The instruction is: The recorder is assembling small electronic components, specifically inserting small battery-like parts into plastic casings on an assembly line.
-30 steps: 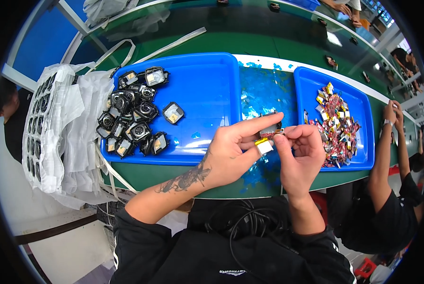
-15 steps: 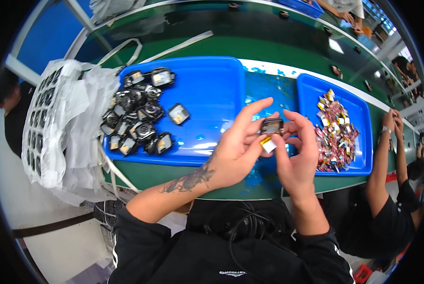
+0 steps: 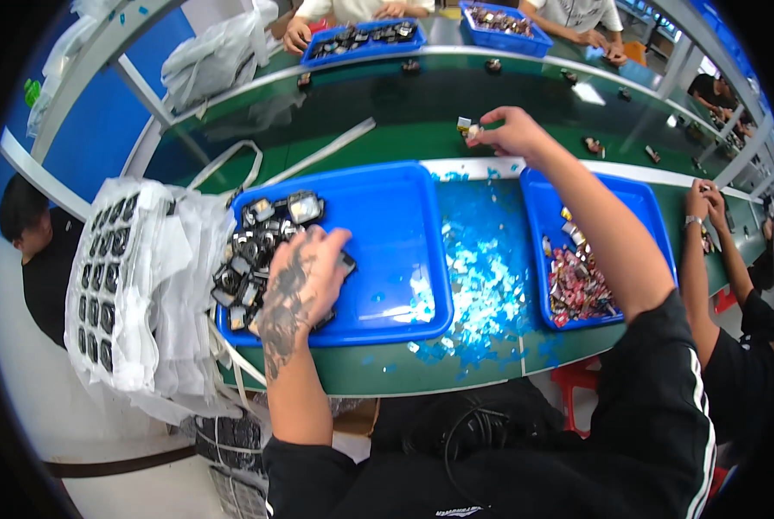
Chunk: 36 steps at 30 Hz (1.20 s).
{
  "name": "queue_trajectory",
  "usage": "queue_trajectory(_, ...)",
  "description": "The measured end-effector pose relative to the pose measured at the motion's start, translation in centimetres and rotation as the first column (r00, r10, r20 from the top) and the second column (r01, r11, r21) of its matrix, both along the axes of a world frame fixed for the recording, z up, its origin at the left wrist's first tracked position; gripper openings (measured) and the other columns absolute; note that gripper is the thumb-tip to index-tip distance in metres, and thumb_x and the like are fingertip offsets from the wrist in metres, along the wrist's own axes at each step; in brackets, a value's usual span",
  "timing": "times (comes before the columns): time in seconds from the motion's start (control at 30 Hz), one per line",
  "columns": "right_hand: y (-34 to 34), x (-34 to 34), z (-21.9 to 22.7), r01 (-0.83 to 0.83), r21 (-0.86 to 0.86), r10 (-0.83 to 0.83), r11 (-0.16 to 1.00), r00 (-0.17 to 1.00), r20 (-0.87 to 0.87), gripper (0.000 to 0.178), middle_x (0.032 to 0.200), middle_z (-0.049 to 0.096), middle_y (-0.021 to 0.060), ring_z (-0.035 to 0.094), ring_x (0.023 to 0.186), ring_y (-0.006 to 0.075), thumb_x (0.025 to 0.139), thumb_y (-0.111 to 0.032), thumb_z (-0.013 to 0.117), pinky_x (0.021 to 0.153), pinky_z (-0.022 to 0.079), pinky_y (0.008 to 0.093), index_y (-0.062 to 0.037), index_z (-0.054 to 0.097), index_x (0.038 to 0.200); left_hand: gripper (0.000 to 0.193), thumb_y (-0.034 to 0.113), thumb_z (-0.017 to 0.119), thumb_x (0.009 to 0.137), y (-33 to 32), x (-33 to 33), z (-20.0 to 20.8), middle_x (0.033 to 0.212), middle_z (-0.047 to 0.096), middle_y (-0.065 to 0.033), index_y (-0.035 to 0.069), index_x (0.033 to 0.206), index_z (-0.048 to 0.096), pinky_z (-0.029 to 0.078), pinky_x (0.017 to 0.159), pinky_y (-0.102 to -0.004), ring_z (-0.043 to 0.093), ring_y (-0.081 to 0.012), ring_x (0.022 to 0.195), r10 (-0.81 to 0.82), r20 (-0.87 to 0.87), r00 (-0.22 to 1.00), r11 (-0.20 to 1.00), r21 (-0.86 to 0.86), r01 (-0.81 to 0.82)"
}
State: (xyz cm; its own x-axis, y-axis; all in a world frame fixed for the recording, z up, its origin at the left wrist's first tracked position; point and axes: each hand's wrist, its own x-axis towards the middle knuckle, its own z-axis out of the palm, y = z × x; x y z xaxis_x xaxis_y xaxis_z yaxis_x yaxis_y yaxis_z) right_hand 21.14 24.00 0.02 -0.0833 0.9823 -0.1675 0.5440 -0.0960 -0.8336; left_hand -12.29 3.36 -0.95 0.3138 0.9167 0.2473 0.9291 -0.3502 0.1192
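My left hand [image 3: 311, 270] reaches into the large blue tray [image 3: 387, 195]. Its fingers curl around a small black watch case [image 3: 346, 262], mostly hidden beneath them. Beside it lies a heap of black watch cases [image 3: 244, 281], some with pale gold faces. My right hand [image 3: 515, 137] stretches over the green belt, fingertips pinching a small part with a yellow-and-white tab [image 3: 466, 128]. Under my right forearm stands a second blue tray [image 3: 661, 229] holding many small foil-like pieces [image 3: 577, 281], pink, yellow and silver.
A stack of white packing trays [image 3: 115, 277] with dark pieces stands at the left. Blue film scraps [image 3: 482, 285] litter the bench between the trays. Small assemblies [image 3: 493, 66] lie along the belt. Co-workers' hands [image 3: 299, 36] are across it; another person's hands [image 3: 707, 199] are at right.
My hands have parted. The right has carried the small part forward over the belt; the left has moved into the tray of watch cases. The view has tilted up.
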Motion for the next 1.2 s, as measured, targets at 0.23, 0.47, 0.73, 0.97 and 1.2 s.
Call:
queue_trajectory(0.23, 2.2, 2.3, -2.9, -0.048, 0.318, -0.098, 0.947, 0.898, 0.429, 0.046, 0.090, 0.067, 0.0121, 0.066, 0.083, 0.0208, 0.072, -0.027, 0.083, 0.073, 0.051, 0.0331, -0.0004, 0.067, 0.105, 0.021, 0.012, 0.070, 0.078, 0.2, 1.6, 1.6, 0.091, 0.058, -0.0121, 0.009, 0.095, 0.059, 0.049, 0.079, -0.0434, 0.061, -0.0336, 0.091, 0.077, 0.119, 0.990, 0.988, -0.142, -0.060)
queue_trajectory(0.47, -7.5, 7.5, 4.5, -0.429, 0.195, 0.312, 0.882, 0.842, 0.440, 0.016, 0.076, 0.068, 0.0087, 0.066, 0.073, 0.0177, 0.078, -0.012, 0.072, 0.068, 0.052, 0.0313, -0.0001, 0.071, 0.087, 0.018, 0.007, 0.060, 0.093, 0.5, 5.9, 3.0, 0.089, 0.062, -0.0053, 0.002, 0.111, 0.057, 0.050, 0.062, -0.0259, 0.061, -0.0115, 0.075, 0.198, 0.940, 0.278, 0.925, -0.272, 0.263)
queue_trajectory(0.73, -15.5, 8.5, 1.1, -0.444, 0.121, 0.342, 0.888, 0.812, 0.473, 0.013, 0.081, 0.066, 0.0086, 0.064, 0.076, 0.0205, 0.081, -0.008, 0.070, 0.069, 0.051, 0.0331, -0.0009, 0.066, 0.090, 0.018, 0.007, 0.058, 0.094, 0.3, 8.6, 1.8, 0.092, 0.064, -0.0095, 0.000, 0.111, 0.054, 0.059, 0.074, -0.0307, 0.067, -0.0185, 0.077, 0.343, 0.939, -0.006, 0.821, -0.297, 0.488)
queue_trajectory(0.97, -20.3, 4.3, 2.9, -0.107, 0.363, 0.110, 0.926, 0.994, 0.013, 0.010, 0.079, 0.064, 0.0036, 0.059, 0.072, 0.0080, 0.085, -0.001, 0.064, 0.061, 0.045, 0.0231, -0.0004, 0.064, 0.095, 0.025, 0.009, 0.059, 0.094, -0.3, 10.2, 0.3, 0.102, 0.057, -0.0061, 0.005, 0.118, 0.064, 0.050, 0.071, -0.0222, 0.057, -0.0105, 0.089, 0.191, 0.953, 0.235, 0.809, -0.289, 0.512)
queue_trajectory(1.2, -23.3, -1.6, 2.3, -0.107, 0.242, 0.218, 0.964, 0.840, -0.497, 0.011, 0.085, 0.066, 0.0028, 0.059, 0.074, 0.0060, 0.083, -0.003, 0.071, 0.062, 0.045, 0.0206, -0.0002, 0.066, 0.093, 0.024, 0.017, 0.077, 0.081, -1.3, 12.1, -0.1, 0.102, 0.054, -0.0070, 0.006, 0.102, 0.071, 0.047, 0.075, -0.0264, 0.057, -0.0154, 0.094, -0.059, 0.936, 0.346, 0.791, -0.168, 0.588)
